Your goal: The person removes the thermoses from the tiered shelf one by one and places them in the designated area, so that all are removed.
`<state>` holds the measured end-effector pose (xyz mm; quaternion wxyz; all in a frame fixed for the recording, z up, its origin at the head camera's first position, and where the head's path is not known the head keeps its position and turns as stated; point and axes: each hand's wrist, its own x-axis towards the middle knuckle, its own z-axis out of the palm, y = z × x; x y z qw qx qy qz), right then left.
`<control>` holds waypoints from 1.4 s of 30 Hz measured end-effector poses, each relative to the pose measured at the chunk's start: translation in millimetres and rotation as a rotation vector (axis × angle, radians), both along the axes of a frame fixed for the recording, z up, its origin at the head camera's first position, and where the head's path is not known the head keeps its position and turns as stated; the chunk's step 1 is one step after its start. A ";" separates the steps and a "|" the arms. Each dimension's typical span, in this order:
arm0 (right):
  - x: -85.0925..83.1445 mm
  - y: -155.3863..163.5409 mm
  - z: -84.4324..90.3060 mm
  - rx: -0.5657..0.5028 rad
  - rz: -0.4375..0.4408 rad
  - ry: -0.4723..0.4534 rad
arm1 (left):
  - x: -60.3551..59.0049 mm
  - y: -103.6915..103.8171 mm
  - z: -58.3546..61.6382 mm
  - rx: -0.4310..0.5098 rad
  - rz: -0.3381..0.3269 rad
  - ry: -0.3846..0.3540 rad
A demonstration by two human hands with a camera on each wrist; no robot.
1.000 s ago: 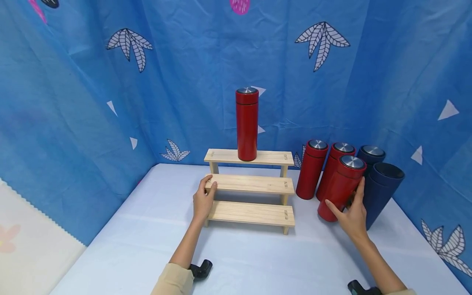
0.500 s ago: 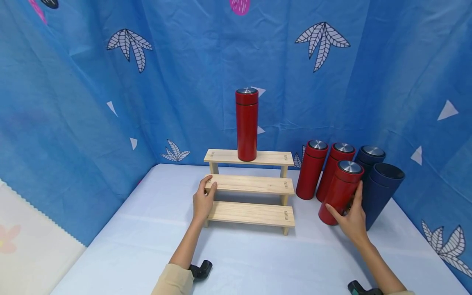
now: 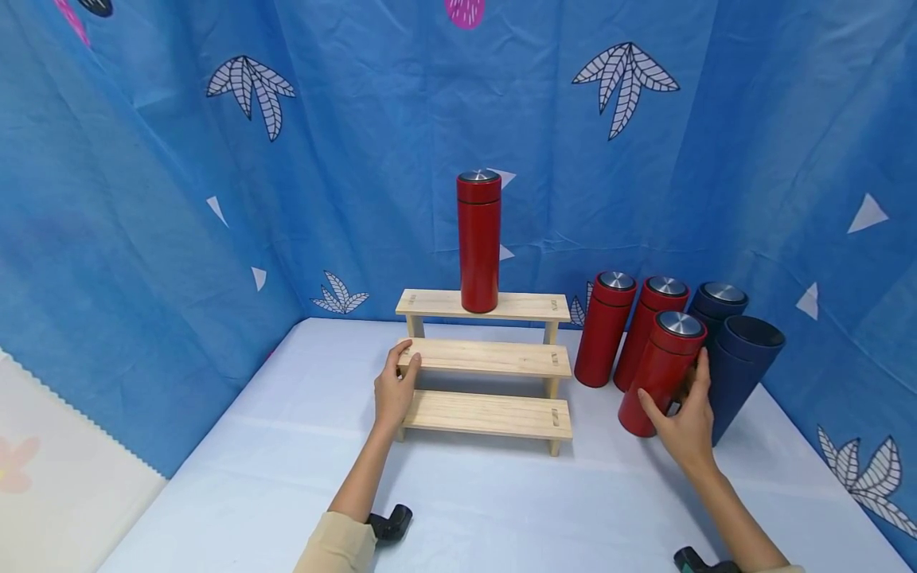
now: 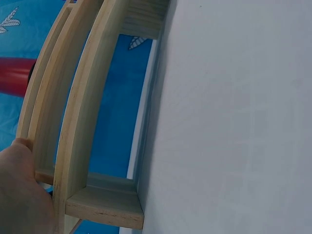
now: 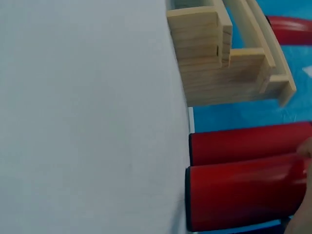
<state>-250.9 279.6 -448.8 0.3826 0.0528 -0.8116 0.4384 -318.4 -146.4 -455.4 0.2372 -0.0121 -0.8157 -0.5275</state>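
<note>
A three-step wooden rack (image 3: 487,358) stands on the white table (image 3: 286,477). One red flask (image 3: 479,241) stands upright on its top step. My left hand (image 3: 395,387) holds the rack's left end, thumb on the middle step; the left wrist view shows the rack (image 4: 73,126) from the side. My right hand (image 3: 684,422) grips the lower body of a red flask (image 3: 661,372) that leans back at the right. In the right wrist view this flask (image 5: 243,200) fills the bottom right.
Two more red flasks (image 3: 605,326) (image 3: 652,314) stand behind the held one, beside two dark blue flasks (image 3: 719,306) (image 3: 741,374). Blue patterned cloth (image 3: 143,199) walls in the table on three sides. Black wrist mounts (image 3: 390,521) show near the front edge.
The held red flask has shifted slightly left and more upright under my right hand, whose fingers have closed further round it. The left hand and rack have stayed still.
</note>
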 end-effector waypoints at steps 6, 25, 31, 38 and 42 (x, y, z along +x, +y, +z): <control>8.4 -17.0 25.6 0.077 -0.097 0.195 | 1.3 -0.6 0.8 -0.003 0.006 -0.003; -11.7 -105.6 53.8 0.220 0.159 0.359 | 1.9 0.0 1.4 0.001 0.002 -0.010; -30.7 -135.5 64.7 0.246 0.272 0.225 | 2.6 0.4 1.5 -0.012 0.007 -0.009; -52.5 -165.4 102.4 0.246 0.356 0.203 | 3.7 0.3 1.4 -0.020 0.008 -0.006; -70.3 -179.0 133.8 0.182 0.356 0.223 | 3.6 0.0 1.2 -0.021 0.011 -0.005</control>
